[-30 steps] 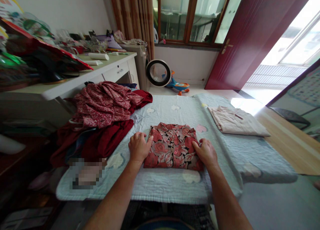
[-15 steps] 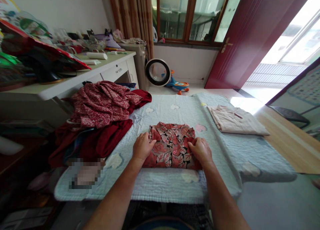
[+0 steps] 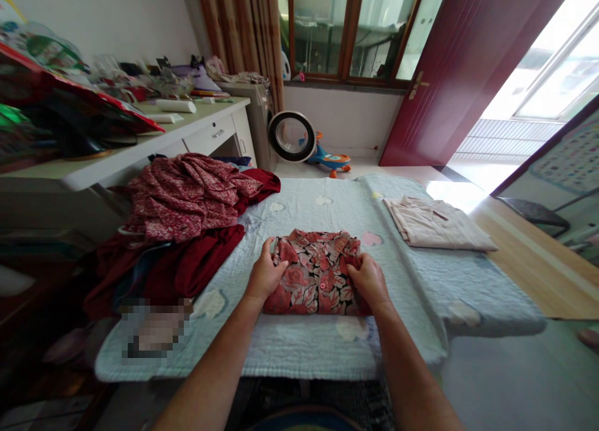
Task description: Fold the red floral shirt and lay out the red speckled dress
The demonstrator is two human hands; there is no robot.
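— Fingers (image 3: 268, 246) are gripping what, in the head view?

— Left hand (image 3: 262, 280) and right hand (image 3: 372, 282) are holding the shirt (image 3: 316, 281) by its sides, thumbs (image 3: 282, 266) on top; it is lying on the quilt (image 3: 318, 353).

— And how is it likely handling?

— Probably light, soft and limp, not fragile; both side edges are looking like the best hold.

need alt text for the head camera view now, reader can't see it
A person's left hand and right hand hold the two sides of a folded red floral shirt on a pale blue quilted cover. A rumpled clothes pile lies to the left, a folded beige garment to the right.
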